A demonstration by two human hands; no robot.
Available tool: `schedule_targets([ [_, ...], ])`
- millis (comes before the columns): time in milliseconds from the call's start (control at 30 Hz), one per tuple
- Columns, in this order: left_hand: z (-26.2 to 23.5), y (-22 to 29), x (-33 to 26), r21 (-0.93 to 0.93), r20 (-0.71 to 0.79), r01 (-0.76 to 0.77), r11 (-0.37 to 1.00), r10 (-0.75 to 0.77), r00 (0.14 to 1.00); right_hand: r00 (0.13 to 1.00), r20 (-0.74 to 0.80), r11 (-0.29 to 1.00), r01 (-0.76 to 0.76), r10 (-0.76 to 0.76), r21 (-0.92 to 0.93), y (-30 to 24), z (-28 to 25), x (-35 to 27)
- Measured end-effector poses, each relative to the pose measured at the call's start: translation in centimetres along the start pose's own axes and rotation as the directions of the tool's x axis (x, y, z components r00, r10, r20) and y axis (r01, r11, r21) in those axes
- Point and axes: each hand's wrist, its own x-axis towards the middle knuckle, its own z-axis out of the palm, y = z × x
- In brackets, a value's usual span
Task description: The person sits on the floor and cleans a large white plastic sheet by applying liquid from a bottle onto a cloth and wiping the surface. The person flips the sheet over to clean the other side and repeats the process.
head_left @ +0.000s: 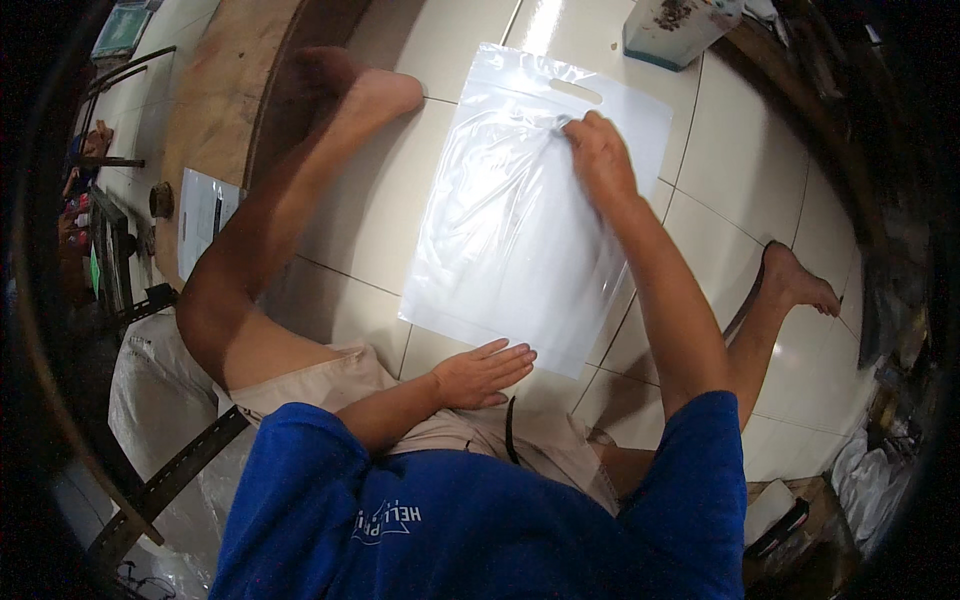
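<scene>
Glossy cream floor tiles (pixel 420 200), dark grout lines, seated legs splayed wide. White die-cut-handle plastic bag (pixel 510 250) flat on the tiles between the legs, handle slot at the far end. Right hand (pixel 600 155) pinching the bag's film near the slot; left hand (pixel 485 372) open, flat at the near edge. Bare tile right of the bag. Wooden board (pixel 215 90) far left, box (pixel 670 28) beyond the bag, black strap (pixel 511 430) on the lap.

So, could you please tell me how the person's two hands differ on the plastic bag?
The right hand pinches the white plastic bag near its top handle cut-out; the left hand lies flat at the bottom edge. The right arm is stretched out, the left bent close. Both touch the bag.
</scene>
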Motion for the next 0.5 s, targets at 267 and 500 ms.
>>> schedule_targets([
  [267, -0.2, 0.0, -0.2, -0.026, 0.004, 0.022, 0.999, -0.022, 1.000, 0.893, 0.139, 0.895, 0.398, -0.428, 0.199, -4.7, 4.5, -11.1],
  [500, 0.1, 0.1, -0.2, -0.001, -0.030, 0.007, 1.000, -0.007, 1.000, 0.949, 0.156, 0.959, 0.256, -0.273, 0.117, -7.2, 4.0, -11.0],
])
